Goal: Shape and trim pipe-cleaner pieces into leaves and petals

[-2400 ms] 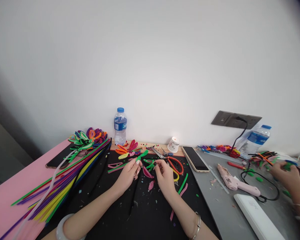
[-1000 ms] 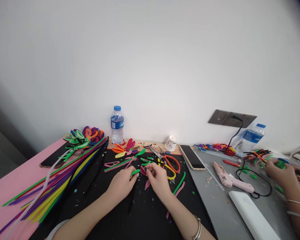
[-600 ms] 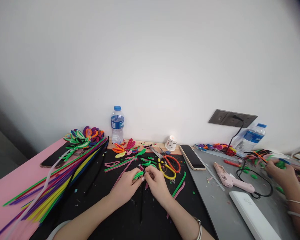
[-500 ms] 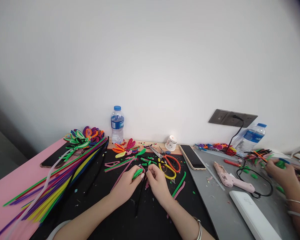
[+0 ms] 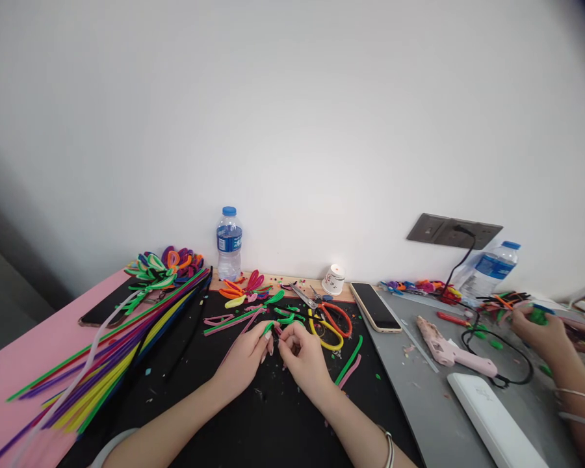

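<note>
My left hand [image 5: 244, 356] is closed around a bent green pipe cleaner [image 5: 269, 327], whose tip shows above the thumb. Facing it, my right hand [image 5: 299, 354] is closed with thumb and fingertips pinched together, at a dark strand of pipe cleaner between the hands. The fingers hide most of both pieces. Just beyond the fingertips lie short green pipe cleaner pieces [image 5: 288, 317] on the black mat [image 5: 214, 422]. Orange-and-yellow-handled scissors [image 5: 327, 325] lie past my right hand, with loose green and pink pipe cleaners [image 5: 350, 365] to its right.
A long bundle of coloured pipe cleaners [image 5: 112, 354] lies at left. A water bottle [image 5: 229, 244], a paper cup [image 5: 333, 279] and a phone [image 5: 376, 307] stand or lie along the back. At right are a pink glue gun [image 5: 453, 351], a white case [image 5: 492, 419] and another person's hand [image 5: 541, 331].
The black pipe cleaner that hung down between my hands no longer shows there. My fingers have drawn closer together, and less of the green piece is visible. The other person's hand shifted slightly left.
</note>
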{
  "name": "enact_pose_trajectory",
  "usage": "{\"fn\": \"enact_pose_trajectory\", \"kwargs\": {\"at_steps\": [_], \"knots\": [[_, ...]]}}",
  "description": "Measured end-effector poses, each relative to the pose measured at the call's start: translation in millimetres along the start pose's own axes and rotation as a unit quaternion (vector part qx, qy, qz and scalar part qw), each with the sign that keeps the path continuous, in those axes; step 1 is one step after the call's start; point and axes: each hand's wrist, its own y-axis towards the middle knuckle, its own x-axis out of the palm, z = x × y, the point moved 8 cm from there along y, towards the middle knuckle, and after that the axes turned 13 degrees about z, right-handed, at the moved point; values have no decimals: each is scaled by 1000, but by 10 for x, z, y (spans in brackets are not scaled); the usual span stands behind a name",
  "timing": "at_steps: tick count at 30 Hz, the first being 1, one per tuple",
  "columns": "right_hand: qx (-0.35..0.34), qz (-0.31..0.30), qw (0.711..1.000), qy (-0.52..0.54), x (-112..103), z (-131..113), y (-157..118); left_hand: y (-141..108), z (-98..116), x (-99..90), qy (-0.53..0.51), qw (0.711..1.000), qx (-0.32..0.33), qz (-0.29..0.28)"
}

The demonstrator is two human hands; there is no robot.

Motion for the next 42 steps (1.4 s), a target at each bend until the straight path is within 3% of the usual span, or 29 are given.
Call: {"fn": "enact_pose_trajectory", "kwargs": {"at_steps": [8, 19, 22, 28, 34, 42], "knots": [[-29, 15, 999, -36, -19, 10, -8, 2, 67, 7, 19, 1000, 12, -17], [23, 11, 1000, 13, -27, 2, 13, -60, 165, 33, 39, 998, 27, -31], [37, -8, 999, 30, 17, 56, 9, -25, 104, -2, 65, 997, 30, -8], [43, -17, 998, 53, 45, 130, 5, 75, 103, -249, 91, 990, 34, 97], [39, -35, 998, 39, 63, 125, -21, 99, 137, -313, 57, 990, 38, 120], [33, -28, 998, 45, 36, 75, -15, 21, 107, -35, 68, 997, 38, -10]]}}
